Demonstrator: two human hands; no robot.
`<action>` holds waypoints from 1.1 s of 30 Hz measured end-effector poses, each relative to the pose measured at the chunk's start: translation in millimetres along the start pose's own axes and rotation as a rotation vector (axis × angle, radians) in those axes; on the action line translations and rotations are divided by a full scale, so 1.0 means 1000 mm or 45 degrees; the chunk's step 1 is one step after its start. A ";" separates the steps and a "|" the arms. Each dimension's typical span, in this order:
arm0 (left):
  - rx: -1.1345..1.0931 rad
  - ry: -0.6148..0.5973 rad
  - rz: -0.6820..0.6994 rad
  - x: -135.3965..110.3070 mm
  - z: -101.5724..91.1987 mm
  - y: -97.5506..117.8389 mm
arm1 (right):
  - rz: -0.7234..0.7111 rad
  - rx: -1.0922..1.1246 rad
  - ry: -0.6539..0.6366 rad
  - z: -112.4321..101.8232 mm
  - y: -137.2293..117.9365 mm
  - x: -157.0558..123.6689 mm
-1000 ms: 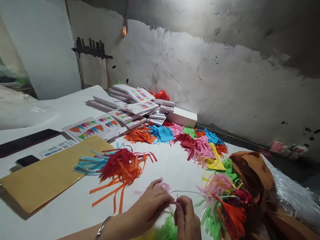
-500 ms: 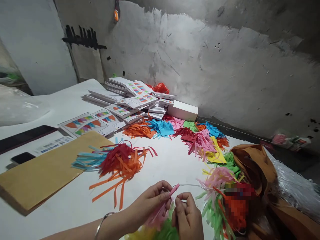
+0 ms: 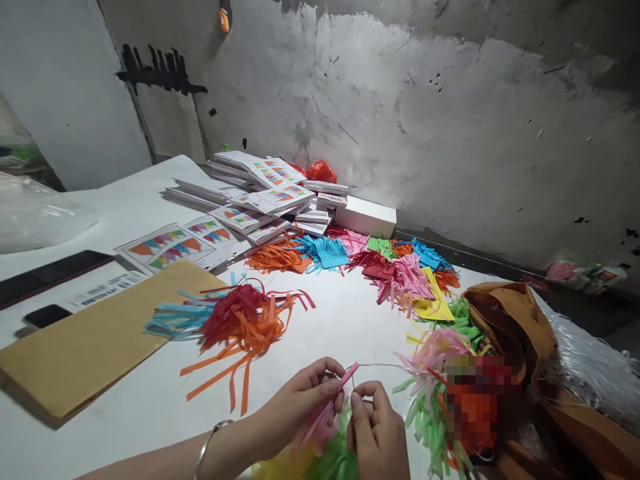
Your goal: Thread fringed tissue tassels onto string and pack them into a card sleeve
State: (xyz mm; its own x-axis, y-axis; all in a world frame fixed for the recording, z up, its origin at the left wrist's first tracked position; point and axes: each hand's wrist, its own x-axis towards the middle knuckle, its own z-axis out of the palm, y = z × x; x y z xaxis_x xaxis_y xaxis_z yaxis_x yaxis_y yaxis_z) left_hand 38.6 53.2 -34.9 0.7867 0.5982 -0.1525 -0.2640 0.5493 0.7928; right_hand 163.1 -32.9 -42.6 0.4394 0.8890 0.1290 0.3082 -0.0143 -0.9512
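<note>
Pink fringed paper is pinched at its folded top between the thumb and closed fingers of the left hand, which wears a metal bangle on the wrist. The paper's fringe hangs down between both hands, over green and yellow fringe at the bottom edge. Just beside it, the right hand has its thumb and forefinger shut tight on a thin dark needle, whose tip stands upright touching the pink paper. From there a white thread runs right to a bunch of strung tassels, partly blurred. The white surface carries, from the left, a black phone, a brown envelope, printed cards, and a loose heap of blue, red and orange tassels. Farther back stands a stack of booklets with a white box beside it. Then come scattered coloured fringes, and a brown cloth at the right edge. Behind rises a patchy grey and white wall.
</note>
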 end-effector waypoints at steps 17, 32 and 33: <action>-0.108 -0.054 0.019 0.002 -0.004 -0.003 | -0.049 -0.083 0.026 -0.001 0.000 0.001; 1.182 0.050 0.414 -0.004 -0.012 0.000 | 0.032 -0.030 -0.114 -0.009 -0.002 0.004; 1.278 0.034 0.456 -0.006 -0.013 0.001 | 0.083 0.007 -0.116 -0.009 -0.002 0.004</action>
State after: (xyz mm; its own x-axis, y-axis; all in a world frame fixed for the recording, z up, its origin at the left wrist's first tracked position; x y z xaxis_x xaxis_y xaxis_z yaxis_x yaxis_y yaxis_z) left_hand 26.6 58.0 -41.3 0.7385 0.6489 0.1830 0.1127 -0.3864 0.9154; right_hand 172.1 -33.2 -37.3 0.3799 0.9241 0.0412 0.2768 -0.0711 -0.9583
